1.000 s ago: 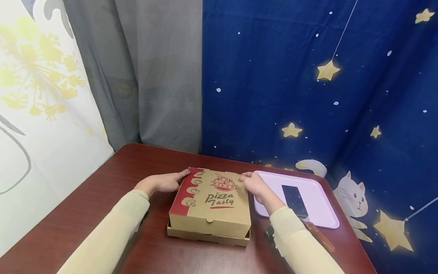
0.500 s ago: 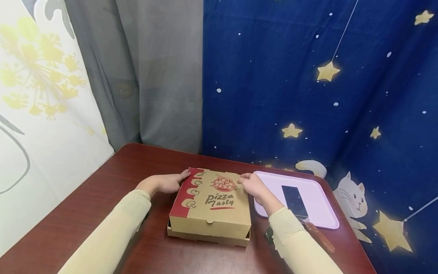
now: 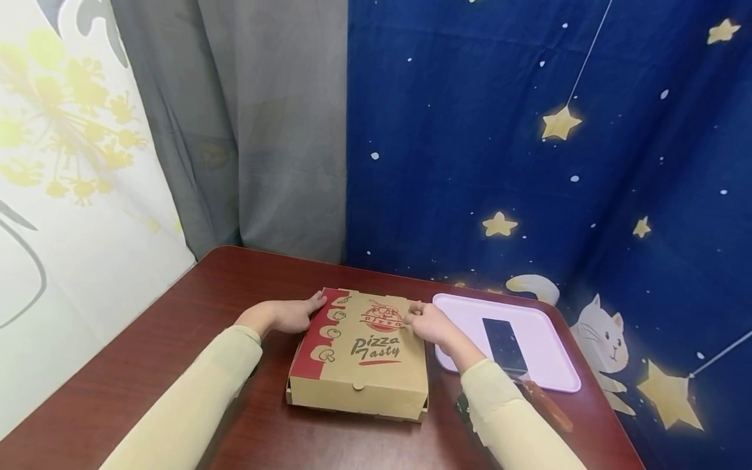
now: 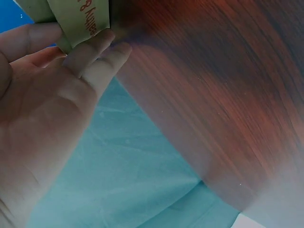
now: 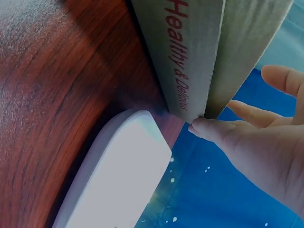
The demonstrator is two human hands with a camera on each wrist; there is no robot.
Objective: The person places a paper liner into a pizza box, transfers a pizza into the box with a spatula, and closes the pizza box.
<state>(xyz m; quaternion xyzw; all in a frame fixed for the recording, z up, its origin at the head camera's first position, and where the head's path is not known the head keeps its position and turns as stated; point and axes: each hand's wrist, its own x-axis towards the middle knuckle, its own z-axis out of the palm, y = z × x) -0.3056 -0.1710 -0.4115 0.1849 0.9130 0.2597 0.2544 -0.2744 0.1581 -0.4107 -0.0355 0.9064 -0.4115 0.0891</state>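
Note:
A closed cardboard pizza box, tan with a red strip and "Pizza Tasty" printed on top, lies on the brown table. Its lid sits down over the lower tray, and a thin bit of tray shows at the front corners. My left hand holds the back left corner; in the left wrist view its fingertips lie along the printed side wall. My right hand grips the back right part, with its thumb over the lid's edge. In the right wrist view one finger touches the box's corner and the others reach behind it.
To the right stands a pale lilac tray. On it lies a broad dark, shiny blade, with its brown handle reaching over the tray's near edge. Curtains hang behind the table.
The lid's front has come down over the lower tray, so less of the tray shows. The right hand has shifted slightly forward over the lid's edge; the left hand has hardly moved.

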